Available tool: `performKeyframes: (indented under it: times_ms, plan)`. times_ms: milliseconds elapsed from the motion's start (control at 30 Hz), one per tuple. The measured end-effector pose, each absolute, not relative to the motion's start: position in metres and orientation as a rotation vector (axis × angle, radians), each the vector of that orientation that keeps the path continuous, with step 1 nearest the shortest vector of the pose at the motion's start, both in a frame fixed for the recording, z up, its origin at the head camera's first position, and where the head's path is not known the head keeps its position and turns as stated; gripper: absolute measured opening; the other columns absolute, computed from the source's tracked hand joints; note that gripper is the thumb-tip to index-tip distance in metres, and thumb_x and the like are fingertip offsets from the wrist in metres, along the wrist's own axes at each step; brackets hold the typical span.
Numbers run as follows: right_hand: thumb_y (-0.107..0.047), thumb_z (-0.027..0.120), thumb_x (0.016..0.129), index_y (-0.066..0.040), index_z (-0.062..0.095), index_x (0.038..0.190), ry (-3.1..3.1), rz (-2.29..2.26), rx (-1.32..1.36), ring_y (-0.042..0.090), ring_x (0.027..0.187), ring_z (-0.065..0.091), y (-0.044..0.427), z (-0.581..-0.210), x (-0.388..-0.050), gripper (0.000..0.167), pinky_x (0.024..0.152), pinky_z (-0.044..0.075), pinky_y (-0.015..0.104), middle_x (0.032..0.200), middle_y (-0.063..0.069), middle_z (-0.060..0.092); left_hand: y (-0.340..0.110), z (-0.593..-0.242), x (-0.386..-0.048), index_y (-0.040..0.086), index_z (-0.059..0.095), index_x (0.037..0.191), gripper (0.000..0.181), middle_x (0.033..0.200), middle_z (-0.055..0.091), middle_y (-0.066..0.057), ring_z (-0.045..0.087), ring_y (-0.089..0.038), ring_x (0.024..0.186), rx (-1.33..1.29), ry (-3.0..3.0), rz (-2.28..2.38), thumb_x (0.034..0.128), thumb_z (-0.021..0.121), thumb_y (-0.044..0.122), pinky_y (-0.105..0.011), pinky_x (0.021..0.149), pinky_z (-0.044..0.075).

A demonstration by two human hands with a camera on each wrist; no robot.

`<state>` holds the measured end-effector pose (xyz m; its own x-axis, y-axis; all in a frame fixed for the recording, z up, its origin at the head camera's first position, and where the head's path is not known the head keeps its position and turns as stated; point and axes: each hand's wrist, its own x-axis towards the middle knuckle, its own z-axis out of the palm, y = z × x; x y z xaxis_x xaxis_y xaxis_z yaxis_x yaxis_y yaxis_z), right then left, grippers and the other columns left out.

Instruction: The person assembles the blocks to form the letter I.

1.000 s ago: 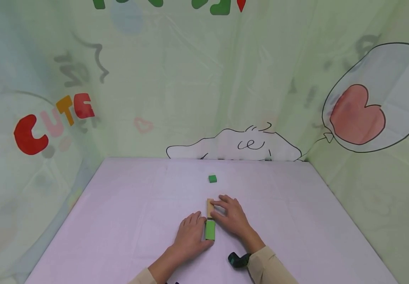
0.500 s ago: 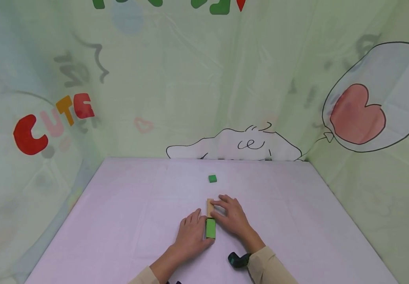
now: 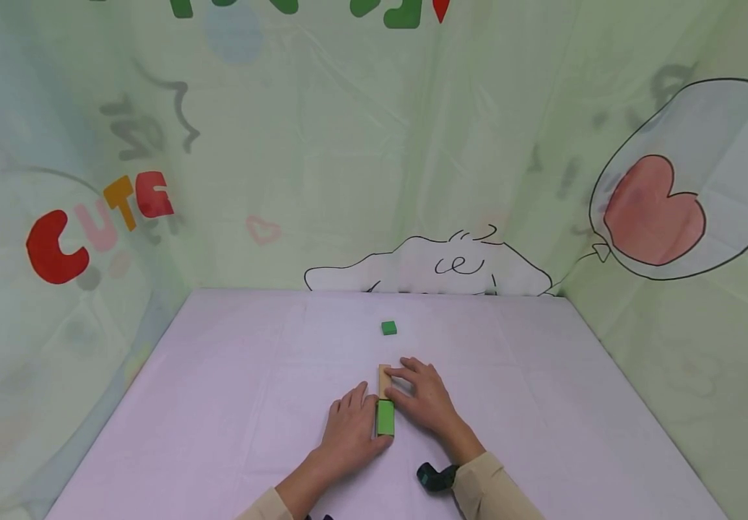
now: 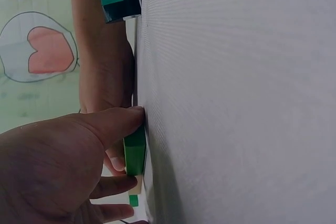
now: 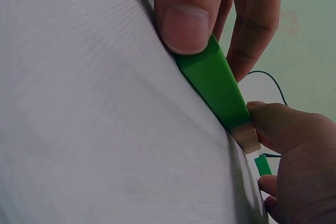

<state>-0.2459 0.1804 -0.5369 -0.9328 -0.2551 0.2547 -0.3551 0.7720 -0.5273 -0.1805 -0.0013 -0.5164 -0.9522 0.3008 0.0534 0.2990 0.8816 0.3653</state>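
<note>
My left hand [image 3: 346, 432] grips a green block [image 3: 385, 418] lengthwise, thumb on its near end and index finger by its far end. In the left wrist view the thumb presses the end of the green block [image 4: 135, 153]. A light wooden block [image 3: 384, 381] lies in line just beyond it, their ends meeting. My right hand [image 3: 427, 397] holds the wooden block from the right side between thumb and fingers. The right wrist view has the green block [image 5: 215, 85] against the wooden block [image 5: 245, 137], with my right hand [image 5: 304, 156] beside them.
A small green block [image 3: 389, 328] lies farther back on the pale tabletop [image 3: 270, 361], in line with the other two. Printed cloth walls [image 3: 361, 144] rise behind and at both sides. A dark device [image 3: 436, 477] is at the right wrist.
My left hand has slid the green block slightly away from me, up against the wooden block, closing the narrow dark gap between them. My right hand and the wooden block have stayed put.
</note>
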Motion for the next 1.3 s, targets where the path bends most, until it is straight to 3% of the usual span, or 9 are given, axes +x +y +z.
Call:
performKeyframes:
  times_ms: [1300]
  plan:
    - [-0.032, 0.074, 0.093, -0.017, 0.073, 0.130, -2.780, 0.871, 0.504, 0.040, 0.144, 0.048, 0.1800, -0.5351, -0.2440, 0.039, 0.122, 0.027, 0.063, 0.147, 0.019, 0.058, 0.0014, -0.5161, -0.1818, 0.004, 0.055, 0.141, 0.073, 0.157, 0.044, -0.021, 0.046, -0.036, 0.141, 0.461, 3.051, 0.568, 0.0864, 0.080, 0.044, -0.059, 0.108, 0.042]
